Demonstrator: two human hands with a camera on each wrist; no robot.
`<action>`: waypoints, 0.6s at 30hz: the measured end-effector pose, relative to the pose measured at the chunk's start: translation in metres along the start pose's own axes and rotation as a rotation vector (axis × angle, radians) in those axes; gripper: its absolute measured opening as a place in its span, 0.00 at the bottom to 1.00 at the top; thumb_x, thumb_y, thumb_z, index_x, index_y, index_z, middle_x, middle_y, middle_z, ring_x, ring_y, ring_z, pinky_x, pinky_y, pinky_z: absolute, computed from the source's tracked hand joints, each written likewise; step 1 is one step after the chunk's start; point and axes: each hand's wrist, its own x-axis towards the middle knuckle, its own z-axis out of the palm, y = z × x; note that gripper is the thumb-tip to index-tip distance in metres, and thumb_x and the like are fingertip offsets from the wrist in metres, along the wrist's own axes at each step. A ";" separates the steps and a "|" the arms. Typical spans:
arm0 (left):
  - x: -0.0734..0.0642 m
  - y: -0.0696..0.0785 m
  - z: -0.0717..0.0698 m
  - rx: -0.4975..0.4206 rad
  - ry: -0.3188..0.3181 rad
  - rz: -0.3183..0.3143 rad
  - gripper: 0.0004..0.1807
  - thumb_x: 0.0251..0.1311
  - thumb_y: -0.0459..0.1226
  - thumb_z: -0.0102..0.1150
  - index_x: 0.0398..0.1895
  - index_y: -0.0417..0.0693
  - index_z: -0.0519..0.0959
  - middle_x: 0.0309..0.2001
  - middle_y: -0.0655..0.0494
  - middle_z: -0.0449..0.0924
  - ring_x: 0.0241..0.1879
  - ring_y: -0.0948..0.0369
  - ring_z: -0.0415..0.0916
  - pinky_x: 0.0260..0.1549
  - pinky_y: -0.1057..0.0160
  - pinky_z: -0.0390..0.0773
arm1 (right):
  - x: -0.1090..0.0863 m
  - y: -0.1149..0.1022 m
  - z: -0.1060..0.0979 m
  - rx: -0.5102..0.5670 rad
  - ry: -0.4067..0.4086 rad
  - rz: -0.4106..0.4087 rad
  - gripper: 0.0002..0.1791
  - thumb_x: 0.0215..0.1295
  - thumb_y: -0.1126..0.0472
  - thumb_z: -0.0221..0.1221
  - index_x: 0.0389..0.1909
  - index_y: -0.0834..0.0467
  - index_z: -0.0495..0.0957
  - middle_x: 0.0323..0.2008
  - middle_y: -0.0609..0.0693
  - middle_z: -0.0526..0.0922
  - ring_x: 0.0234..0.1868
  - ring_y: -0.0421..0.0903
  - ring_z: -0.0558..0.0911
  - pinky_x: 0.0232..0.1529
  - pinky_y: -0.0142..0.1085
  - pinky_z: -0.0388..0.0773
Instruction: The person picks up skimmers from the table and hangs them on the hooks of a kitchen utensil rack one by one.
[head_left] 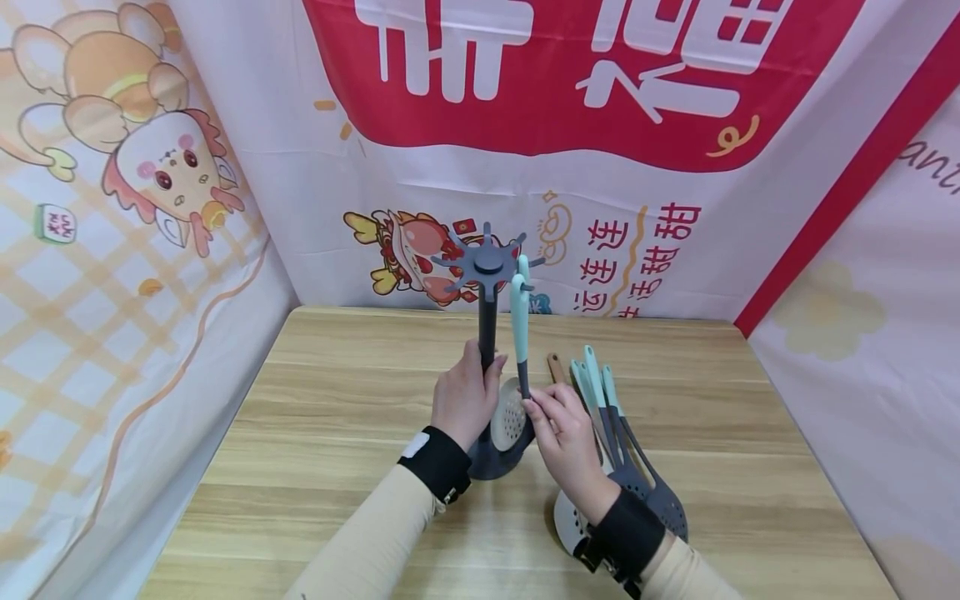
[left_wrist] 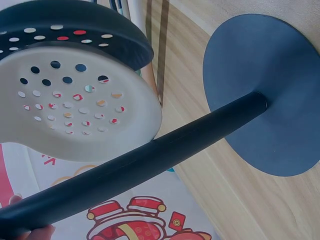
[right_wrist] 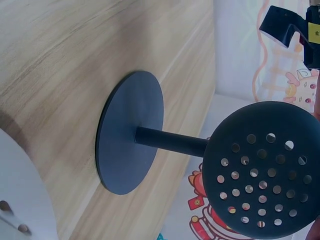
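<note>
My left hand (head_left: 461, 396) grips the dark pole of an upright utensil stand (head_left: 487, 321), which has a ring of hooks on top and a round base (left_wrist: 260, 55) on the table. With thumb and fingertips, my right hand (head_left: 566, 437) pinches the grey shaft of a mint-handled skimmer; its dark perforated head (right_wrist: 260, 175) shows large in the right wrist view. The handle's upper end (head_left: 520, 287) is up at a hook on the stand's right side. Beside it, against the pole, hangs a beige perforated skimmer (left_wrist: 85, 107).
Right of the stand, several more utensils lie grouped on the wooden table (head_left: 360, 417): mint handles (head_left: 592, 367), a brown wooden handle (head_left: 555, 367), a dark slotted head (head_left: 667, 508) and a pale perforated head (head_left: 570, 521). A printed cloth (head_left: 450, 179) hangs behind the table.
</note>
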 end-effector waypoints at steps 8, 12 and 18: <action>0.000 0.003 -0.002 0.008 -0.008 -0.012 0.13 0.72 0.43 0.53 0.48 0.43 0.68 0.28 0.52 0.82 0.20 0.57 0.79 0.17 0.67 0.72 | -0.002 -0.003 -0.001 0.038 -0.001 0.019 0.08 0.66 0.68 0.61 0.43 0.63 0.86 0.33 0.50 0.79 0.36 0.39 0.73 0.33 0.31 0.75; 0.000 0.003 -0.002 0.008 -0.014 -0.016 0.13 0.72 0.43 0.53 0.48 0.43 0.68 0.28 0.52 0.82 0.20 0.57 0.79 0.18 0.68 0.72 | -0.001 -0.004 -0.001 0.041 -0.006 0.031 0.08 0.66 0.67 0.61 0.43 0.64 0.86 0.34 0.50 0.80 0.37 0.40 0.73 0.34 0.32 0.75; 0.001 0.003 -0.002 0.007 -0.024 -0.027 0.13 0.73 0.43 0.53 0.48 0.42 0.68 0.28 0.52 0.82 0.20 0.57 0.79 0.18 0.67 0.73 | 0.000 -0.005 -0.001 0.040 -0.015 0.039 0.10 0.68 0.65 0.60 0.45 0.64 0.86 0.35 0.51 0.81 0.38 0.40 0.73 0.35 0.31 0.76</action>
